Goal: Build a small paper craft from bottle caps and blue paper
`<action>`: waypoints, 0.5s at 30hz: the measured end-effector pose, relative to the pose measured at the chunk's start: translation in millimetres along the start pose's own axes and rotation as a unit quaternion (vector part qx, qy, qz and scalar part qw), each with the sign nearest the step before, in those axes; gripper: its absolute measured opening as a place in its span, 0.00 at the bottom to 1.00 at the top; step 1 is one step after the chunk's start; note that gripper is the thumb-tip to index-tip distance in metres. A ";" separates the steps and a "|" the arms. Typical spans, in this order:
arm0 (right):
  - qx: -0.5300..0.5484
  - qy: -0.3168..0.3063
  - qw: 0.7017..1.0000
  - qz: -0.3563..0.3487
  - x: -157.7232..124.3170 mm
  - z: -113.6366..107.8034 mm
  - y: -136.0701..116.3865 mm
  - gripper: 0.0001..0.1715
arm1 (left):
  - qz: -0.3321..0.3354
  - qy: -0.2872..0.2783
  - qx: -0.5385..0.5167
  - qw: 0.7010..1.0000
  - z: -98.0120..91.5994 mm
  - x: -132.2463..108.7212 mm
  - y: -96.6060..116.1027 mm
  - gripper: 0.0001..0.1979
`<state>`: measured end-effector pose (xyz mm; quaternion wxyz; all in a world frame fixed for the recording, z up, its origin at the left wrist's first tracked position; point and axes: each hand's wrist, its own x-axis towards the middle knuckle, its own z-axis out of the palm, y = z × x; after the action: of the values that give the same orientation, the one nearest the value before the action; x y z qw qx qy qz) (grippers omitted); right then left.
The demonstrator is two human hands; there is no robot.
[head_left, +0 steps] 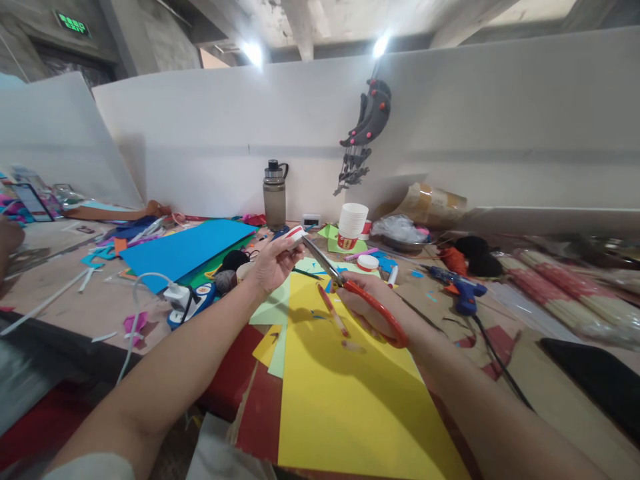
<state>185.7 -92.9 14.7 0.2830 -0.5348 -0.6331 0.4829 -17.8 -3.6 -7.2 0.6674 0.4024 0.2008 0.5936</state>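
My left hand (276, 263) pinches a small white piece with red stripes (295, 234), held up above the table. Red-handled scissors (377, 312) are in my right hand (367, 293), their blades pointing up and left, with the tips at the striped piece. Below both hands lies a large yellow sheet (350, 407). A reddish pen-like stick (332, 309) rests on it, beside small blue scraps. Pale green paper (270, 303) shows under the yellow sheet's left side.
A bottle (275, 200) and stacked paper cups (352, 223) stand at the back. Blue sheet (187, 250) and power strip (193, 303) lie left; a blue glue gun (463, 290) with its cord lies right. Another person's hand (11, 237) shows at the far left.
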 end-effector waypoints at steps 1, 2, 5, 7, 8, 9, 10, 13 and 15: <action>-0.006 0.001 1.000 -0.014 0.7 0.0 0.9 0.09 | 0.000 -0.003 0.000 1.000 0.2 -0.2 0.0 0.13; -0.013 -0.003 1.000 -0.027 1.2 0.4 1.9 0.08 | 0.002 -0.006 0.001 1.000 0.5 -0.3 0.0 0.13; -0.005 -0.034 0.998 -0.056 1.0 2.9 4.4 0.08 | 0.011 -0.013 0.001 1.000 1.6 -0.5 -0.2 0.13; 0.011 -0.051 0.996 -0.071 -0.4 4.6 4.9 0.09 | 0.015 -0.007 0.003 1.000 2.4 -0.6 -0.6 0.14; 0.016 -0.057 0.995 -0.076 -1.3 5.1 4.7 0.09 | 0.016 -0.004 0.002 1.000 2.8 -0.8 -0.8 0.14; 0.017 -0.059 0.995 -0.081 -2.0 5.4 4.3 0.10 | 0.016 0.000 0.001 1.000 3.2 -0.9 -1.0 0.13; 0.015 -0.059 0.994 -0.086 -2.6 5.4 3.8 0.10 | 0.017 0.003 0.000 1.000 3.5 -1.1 -1.1 0.13; -0.002 -0.047 0.993 -0.105 -2.9 4.6 2.2 0.09 | 0.019 0.010 0.001 1.000 4.7 -1.9 -1.1 0.12; -0.019 -0.037 0.993 -0.111 -2.6 4.0 1.3 0.08 | 0.022 0.010 0.007 1.000 5.3 -2.2 -1.2 0.12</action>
<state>183.4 -96.7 12.4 0.3012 -0.4480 -0.7075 0.4561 -13.6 -7.3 -5.4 0.6494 0.4053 0.2022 0.6108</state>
